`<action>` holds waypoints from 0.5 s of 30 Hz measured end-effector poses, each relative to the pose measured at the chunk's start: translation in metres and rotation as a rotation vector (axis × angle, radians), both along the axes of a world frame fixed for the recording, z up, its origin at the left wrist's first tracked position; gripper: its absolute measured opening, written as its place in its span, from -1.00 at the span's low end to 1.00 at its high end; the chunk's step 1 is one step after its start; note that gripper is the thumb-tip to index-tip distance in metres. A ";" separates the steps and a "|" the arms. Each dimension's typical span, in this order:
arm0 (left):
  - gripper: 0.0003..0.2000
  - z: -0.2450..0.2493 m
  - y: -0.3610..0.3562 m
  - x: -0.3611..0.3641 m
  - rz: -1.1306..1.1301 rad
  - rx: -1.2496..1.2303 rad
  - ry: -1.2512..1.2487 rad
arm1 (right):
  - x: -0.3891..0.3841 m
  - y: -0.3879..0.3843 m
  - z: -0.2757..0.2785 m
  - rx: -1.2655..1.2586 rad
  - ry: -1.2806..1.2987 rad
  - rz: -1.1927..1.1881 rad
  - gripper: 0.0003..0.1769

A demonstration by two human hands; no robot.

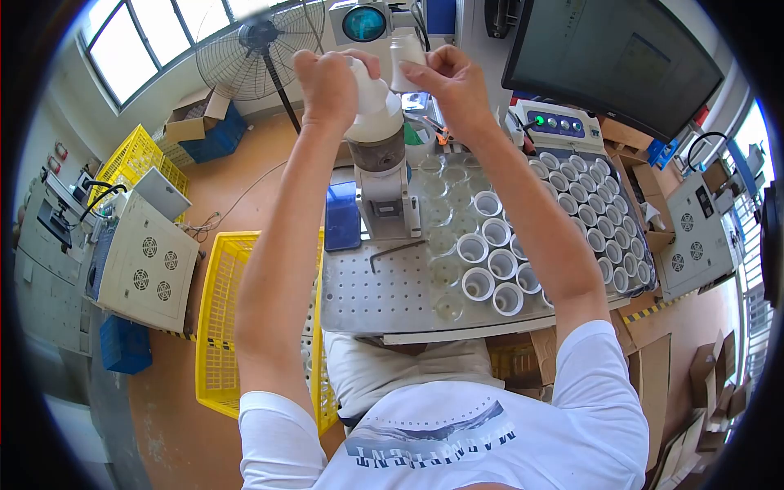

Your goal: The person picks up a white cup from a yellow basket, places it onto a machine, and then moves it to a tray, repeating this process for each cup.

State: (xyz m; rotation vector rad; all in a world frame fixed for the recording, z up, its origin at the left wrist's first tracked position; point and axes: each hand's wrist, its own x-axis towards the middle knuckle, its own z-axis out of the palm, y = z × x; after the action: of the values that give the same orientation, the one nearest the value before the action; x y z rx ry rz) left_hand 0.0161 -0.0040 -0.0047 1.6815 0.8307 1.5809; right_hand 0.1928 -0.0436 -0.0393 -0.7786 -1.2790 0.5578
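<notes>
My left hand (329,86) is closed around a white plastic cup (369,91) just above a round white holder (376,122) on a machine stand. Whether the cup touches the holder is hard to make out. Pinched between the thumb and fingers of my right hand (460,91) is another white cup (404,61), raised beside the first. Beneath my right forearm, several loose white cups (487,204) stand mouth up in a clear moulded tray (441,265) on the metal worktable.
A dense tray of white cups (600,216) fills the table's right side. A hex key (396,255) and blue box (342,216) lie near the stand. The lens unit (364,24) is behind my hands, a monitor (612,57) at upper right, a yellow crate (220,327) at lower left.
</notes>
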 end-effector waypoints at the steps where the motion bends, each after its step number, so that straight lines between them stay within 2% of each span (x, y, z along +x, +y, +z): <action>1: -0.74 0.004 -0.009 -0.014 -0.048 0.153 0.043 | -0.012 0.000 0.001 -0.002 0.000 0.000 -0.63; 2: -0.74 0.003 -0.018 -0.028 -0.049 0.149 0.048 | -0.023 -0.002 -0.001 0.011 -0.131 -0.020 -0.62; 4: -0.75 -0.005 -0.039 -0.060 0.314 0.553 0.378 | -0.038 0.000 -0.011 0.063 -0.388 -0.095 -0.60; 6: -0.74 -0.028 -0.053 -0.088 0.253 0.254 0.132 | -0.042 -0.003 -0.018 -0.002 -0.377 -0.101 -0.60; 8: -0.71 -0.065 -0.051 -0.121 0.279 0.049 0.111 | -0.044 -0.007 -0.017 -0.068 -0.369 -0.110 -0.59; 11: -0.71 -0.128 -0.042 -0.172 0.402 0.018 0.225 | -0.033 -0.010 -0.022 -0.078 -0.423 -0.112 -0.57; 13: -0.70 -0.169 -0.032 -0.215 0.490 -0.054 0.297 | -0.015 -0.017 -0.028 -0.032 -0.349 -0.005 -0.54; 14: -0.70 -0.188 -0.029 -0.240 0.538 -0.116 0.322 | 0.003 -0.029 -0.027 -0.134 -0.492 -0.038 -0.52; 15: -0.70 -0.211 -0.020 -0.266 0.602 -0.136 0.331 | 0.020 -0.038 -0.030 -0.144 -0.501 -0.046 -0.52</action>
State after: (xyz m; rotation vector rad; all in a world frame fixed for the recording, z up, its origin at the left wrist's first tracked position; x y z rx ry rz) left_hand -0.2498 -0.0238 -0.2153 1.7094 1.6996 1.5797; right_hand 0.2132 -0.0818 -0.0695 -1.1112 -1.6861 0.4338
